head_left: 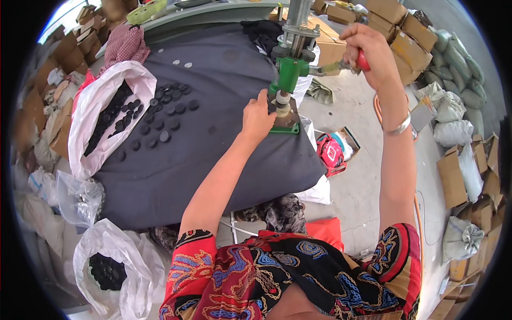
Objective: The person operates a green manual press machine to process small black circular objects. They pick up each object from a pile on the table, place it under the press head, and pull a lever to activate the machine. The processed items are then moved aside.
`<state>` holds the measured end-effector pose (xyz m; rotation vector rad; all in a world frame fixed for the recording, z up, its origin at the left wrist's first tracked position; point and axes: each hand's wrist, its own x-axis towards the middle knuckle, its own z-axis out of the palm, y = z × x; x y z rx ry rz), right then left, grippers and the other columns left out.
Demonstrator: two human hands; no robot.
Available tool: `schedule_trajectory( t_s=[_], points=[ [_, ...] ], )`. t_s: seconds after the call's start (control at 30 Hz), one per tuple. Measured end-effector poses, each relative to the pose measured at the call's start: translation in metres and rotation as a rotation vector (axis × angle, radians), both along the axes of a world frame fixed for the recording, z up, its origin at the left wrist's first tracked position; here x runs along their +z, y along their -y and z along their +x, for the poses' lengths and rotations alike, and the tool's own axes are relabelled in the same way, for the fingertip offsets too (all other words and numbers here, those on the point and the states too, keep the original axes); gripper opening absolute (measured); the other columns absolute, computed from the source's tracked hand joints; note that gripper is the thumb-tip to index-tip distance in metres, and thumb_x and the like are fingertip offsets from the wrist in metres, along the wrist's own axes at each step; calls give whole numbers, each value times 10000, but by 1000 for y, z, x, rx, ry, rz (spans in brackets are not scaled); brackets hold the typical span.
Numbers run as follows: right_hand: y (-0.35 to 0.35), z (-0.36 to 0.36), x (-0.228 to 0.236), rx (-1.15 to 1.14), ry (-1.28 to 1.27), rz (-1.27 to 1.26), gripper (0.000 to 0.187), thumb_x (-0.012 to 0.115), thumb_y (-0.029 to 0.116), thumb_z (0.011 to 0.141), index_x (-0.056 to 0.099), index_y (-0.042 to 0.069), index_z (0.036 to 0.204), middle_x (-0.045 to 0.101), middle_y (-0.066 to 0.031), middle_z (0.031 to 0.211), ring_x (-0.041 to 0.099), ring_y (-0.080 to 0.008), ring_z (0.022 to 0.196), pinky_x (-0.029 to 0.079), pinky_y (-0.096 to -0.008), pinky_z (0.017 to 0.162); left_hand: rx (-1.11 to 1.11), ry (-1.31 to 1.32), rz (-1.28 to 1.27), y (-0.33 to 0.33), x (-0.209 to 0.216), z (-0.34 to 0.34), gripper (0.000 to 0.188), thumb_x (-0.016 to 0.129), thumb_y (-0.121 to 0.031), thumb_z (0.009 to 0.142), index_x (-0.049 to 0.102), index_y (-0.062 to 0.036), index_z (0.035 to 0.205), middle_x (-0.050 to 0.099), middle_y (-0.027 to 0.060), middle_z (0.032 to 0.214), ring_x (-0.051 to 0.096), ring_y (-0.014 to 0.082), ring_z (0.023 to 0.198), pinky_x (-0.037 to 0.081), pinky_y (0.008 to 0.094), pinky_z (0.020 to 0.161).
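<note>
A green hand press (288,74) stands at the right edge of the dark cloth-covered table (213,170). My right hand (370,50) is raised and closed round the end of the press lever (333,68), where a red knob (363,61) shows under the palm. My left hand (258,116) is at the press's lower die, thumb and forefinger bent around a small dark spot. What they pinch is too hidden to name. Left of that hand, several round black caps (165,137) lie loose on the cloth, beside an open white sack (85,152) holding more of them.
A second white sack (88,245) with black pieces stands at the lower left, below a clear plastic bag (80,200). Pale discs (188,65) lie at the table's far side. A red bag and open box (333,152) sit on the floor; cartons (453,176) and sacks line the right.
</note>
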<state>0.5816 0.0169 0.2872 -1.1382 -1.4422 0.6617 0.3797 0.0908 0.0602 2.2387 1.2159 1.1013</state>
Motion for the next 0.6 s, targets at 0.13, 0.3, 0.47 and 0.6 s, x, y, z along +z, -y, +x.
schedule_trajectory(
  t_s=[0.13,0.3,0.47,0.6],
  points=[
    [-10,1,10,37,-21,12,175,496,41,788,572,-62,907,489,-55,529,463,-143,461,431,-286,523,31,-23,-36,-9,-5,14,725,743,-97,692,395,37,1315,654,177,975,587,357,955,458,448,848],
    [-8,2,5,16,-40,47,171,506,45,785,577,-60,900,484,-50,529,465,-144,467,427,-284,521,74,52,-59,-14,-9,28,790,762,-104,689,356,36,1352,656,179,1032,581,357,1001,444,445,887],
    [-3,1,0,-8,-8,51,157,496,37,792,577,-53,892,490,-43,541,461,-130,468,406,-272,512,50,166,-89,-20,-19,38,827,764,-104,696,307,36,1371,640,169,1074,548,365,1023,388,446,934],
    [14,-8,-17,-60,5,43,154,494,44,783,594,-45,859,513,-46,547,477,-111,472,371,-244,447,85,193,-119,-23,-21,43,827,789,-121,676,353,48,1358,653,179,1085,592,345,1035,450,421,909]
  ],
)
